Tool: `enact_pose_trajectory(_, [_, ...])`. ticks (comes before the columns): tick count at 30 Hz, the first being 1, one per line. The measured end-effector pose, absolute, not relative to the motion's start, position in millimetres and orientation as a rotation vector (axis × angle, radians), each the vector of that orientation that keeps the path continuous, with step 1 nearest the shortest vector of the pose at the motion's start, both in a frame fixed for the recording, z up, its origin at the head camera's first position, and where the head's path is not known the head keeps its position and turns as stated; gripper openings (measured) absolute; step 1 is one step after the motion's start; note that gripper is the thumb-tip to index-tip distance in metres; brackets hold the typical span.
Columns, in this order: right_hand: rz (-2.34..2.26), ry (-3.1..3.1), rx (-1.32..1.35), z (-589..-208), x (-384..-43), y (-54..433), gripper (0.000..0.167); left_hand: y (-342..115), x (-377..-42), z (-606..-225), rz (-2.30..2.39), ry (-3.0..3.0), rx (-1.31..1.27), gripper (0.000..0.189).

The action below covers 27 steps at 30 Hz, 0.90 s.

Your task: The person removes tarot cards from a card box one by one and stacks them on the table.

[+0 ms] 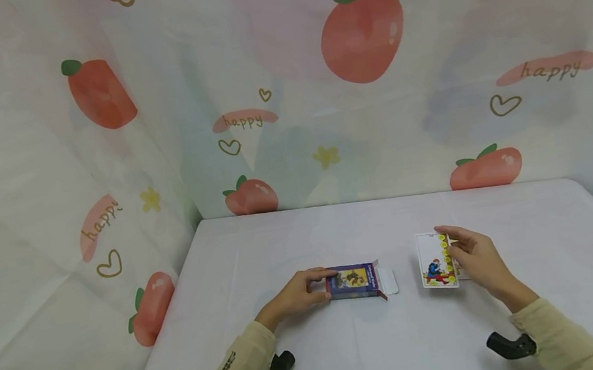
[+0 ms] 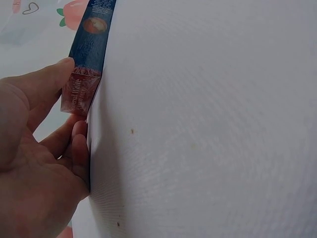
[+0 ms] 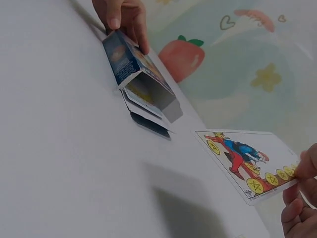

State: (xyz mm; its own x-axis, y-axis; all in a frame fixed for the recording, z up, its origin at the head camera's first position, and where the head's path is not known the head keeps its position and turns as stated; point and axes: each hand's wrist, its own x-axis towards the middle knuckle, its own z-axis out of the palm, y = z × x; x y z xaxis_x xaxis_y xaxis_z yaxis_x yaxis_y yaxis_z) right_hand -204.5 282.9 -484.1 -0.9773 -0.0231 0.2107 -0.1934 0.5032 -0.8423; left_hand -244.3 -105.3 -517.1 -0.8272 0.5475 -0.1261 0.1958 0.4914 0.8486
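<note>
My left hand (image 1: 298,293) grips the left end of a blue card box (image 1: 352,281) lying on the table, thumb on its near side and fingers over the top. The box's flap end faces right and stands open; in the right wrist view some cards (image 3: 143,101) lie inside it. My right hand (image 1: 482,261) pinches a tarot card (image 1: 434,257) by its right edge, tilted above the table to the right of the box. The card shows a figure in blue and red and several yellow coins. Part of another card (image 1: 462,272) shows behind it, mostly hidden.
A white cloth covers the table (image 1: 321,358). Fruit-printed curtains (image 1: 298,115) hang behind it and on the left. Black camera mounts (image 1: 511,346) stick out from both wrists.
</note>
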Motion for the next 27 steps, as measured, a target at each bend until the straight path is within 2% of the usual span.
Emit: enact_pose_trajectory(27, [1.507, -2.666, 0.002, -492.6, -216.9, 324.0, 0.043, -105.9, -244.9, -520.6, 1.274, 2.364, 0.606, 0.05])
